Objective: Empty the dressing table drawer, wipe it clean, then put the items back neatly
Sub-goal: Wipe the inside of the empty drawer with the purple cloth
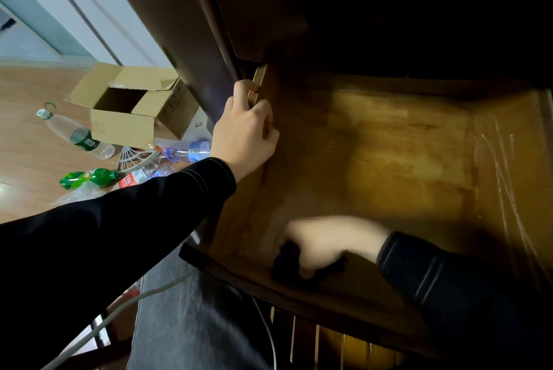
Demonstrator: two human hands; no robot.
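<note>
Drawer floor (389, 160) stretches back and right from the right hand (329, 244), fisted round a dark cloth (287, 265) near-left; left hand (245, 136) grips the side wall (258, 79).

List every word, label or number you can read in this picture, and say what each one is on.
No text here is clear enough to quote.
clear bottle, green label: print too small to read.
red-labelled bottle: white characters, blurred.
cardboard box, side panel: dark print, too small to read.
white box: small grey mark, unreadable.
blue bottle, label: blurred.
</note>
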